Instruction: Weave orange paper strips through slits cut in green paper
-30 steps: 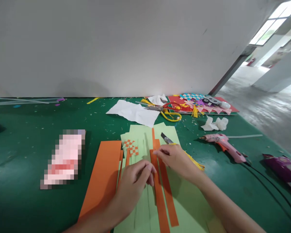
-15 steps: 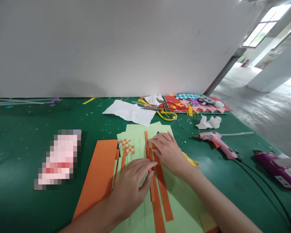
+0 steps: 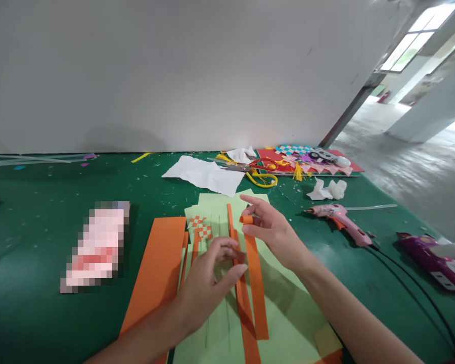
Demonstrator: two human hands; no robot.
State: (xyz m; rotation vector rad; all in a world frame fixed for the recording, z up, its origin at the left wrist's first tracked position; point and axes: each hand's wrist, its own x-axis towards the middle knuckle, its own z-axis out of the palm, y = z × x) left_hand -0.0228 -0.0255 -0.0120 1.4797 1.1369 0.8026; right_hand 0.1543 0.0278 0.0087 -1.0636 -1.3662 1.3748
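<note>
While a pink object (image 3: 94, 247), shown only as coloured squares, lies at the left on the green table (image 3: 23, 237), a wide orange sheet (image 3: 155, 273) is placed to the right of it. Beside this come pale green sheets (image 3: 284, 303), on which rest two small checkered pieces (image 3: 203, 231), and behind them a white paper (image 3: 205, 174). Over the green sheets is the left hand (image 3: 207, 280); its grip is rather wide, with thumb and fingers apart, above a long orange strip (image 3: 246, 313). Whether it touches this strip, I cannot tell. Farther back are the scissors (image 3: 244, 168), near the white paper. Just right of the long strip lies a shorter orange strip (image 3: 257, 285), and its curled far end is held by the right hand (image 3: 275, 232), in a narrow grip between thumb and fingers. More to the right are a red board (image 3: 355, 166) bearing paper decorations, crumpled white tissue (image 3: 320, 191), a pink glue gun (image 3: 345, 222) and, last, a purple device (image 3: 420, 252).
</note>
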